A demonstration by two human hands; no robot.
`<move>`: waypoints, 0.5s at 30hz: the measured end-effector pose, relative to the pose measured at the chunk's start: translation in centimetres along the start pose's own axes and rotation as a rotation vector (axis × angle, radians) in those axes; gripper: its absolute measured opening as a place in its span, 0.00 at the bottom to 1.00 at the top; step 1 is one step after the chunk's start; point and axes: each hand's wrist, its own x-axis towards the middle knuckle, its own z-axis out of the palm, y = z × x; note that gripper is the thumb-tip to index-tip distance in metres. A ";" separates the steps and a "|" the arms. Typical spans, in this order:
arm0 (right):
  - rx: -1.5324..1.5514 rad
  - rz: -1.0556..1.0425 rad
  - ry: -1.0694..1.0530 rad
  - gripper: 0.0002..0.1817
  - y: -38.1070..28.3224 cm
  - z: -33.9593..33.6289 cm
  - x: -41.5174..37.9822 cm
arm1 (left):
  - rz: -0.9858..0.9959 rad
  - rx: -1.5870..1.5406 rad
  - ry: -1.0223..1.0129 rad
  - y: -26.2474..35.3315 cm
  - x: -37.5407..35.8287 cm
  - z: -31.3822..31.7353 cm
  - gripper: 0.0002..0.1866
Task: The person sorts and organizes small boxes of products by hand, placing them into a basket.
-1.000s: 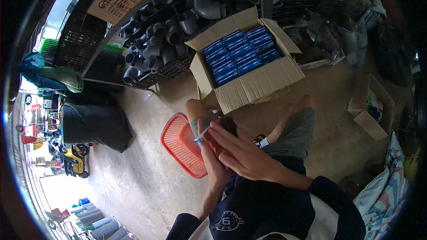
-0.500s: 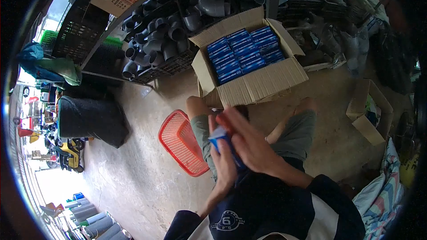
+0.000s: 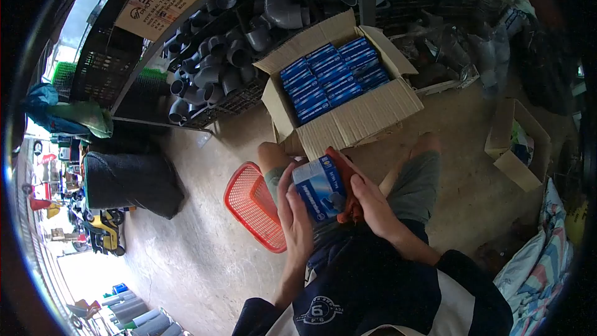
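A small blue and white ball valve box (image 3: pixel 318 188) is held upright in front of my lap. My left hand (image 3: pixel 295 221) grips it along its left side, with the fingers closed around the edge. On the other side, my right hand (image 3: pixel 374 206) is closed on a reddish-brown cloth (image 3: pixel 350 199) and presses it against the box's right face. Beyond my hands stands an open cardboard carton (image 3: pixel 364 115), with rows of similar blue boxes (image 3: pixel 333 78) inside.
A red plastic basket (image 3: pixel 254 208) rests on the floor by my left leg. Crates of grey pipe elbows (image 3: pixel 214 74) line the rack behind. A smaller open carton (image 3: pixel 519 149) sits at the right, near a striped sack (image 3: pixel 535 267). A dark mesh roll (image 3: pixel 134 183) stands left.
The box has turned so its large printed face shows, and my hands have moved apart around it. The cloth now lies along its right side. The view has shifted slightly.
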 end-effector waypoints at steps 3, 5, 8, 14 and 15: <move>-0.205 -0.086 -0.033 0.32 -0.4 0.8 -0.1 | -0.060 -0.107 -0.009 -3.0 -0.8 -0.2 0.36; -0.315 -0.139 -0.070 0.32 -0.8 1.7 -0.7 | 0.027 -0.116 0.099 -2.5 -1.0 0.6 0.33; -0.372 -0.181 -0.170 0.33 -1.2 2.6 -2.0 | 0.058 -0.260 0.275 -3.9 -0.4 0.6 0.30; -0.719 -0.371 -0.227 0.35 0.0 3.4 -1.6 | -0.141 -0.380 0.058 -3.4 -1.8 -1.2 0.38; -0.840 -0.447 -0.235 0.35 0.1 3.7 -1.3 | -0.142 -0.419 0.074 -3.0 -2.3 -0.7 0.40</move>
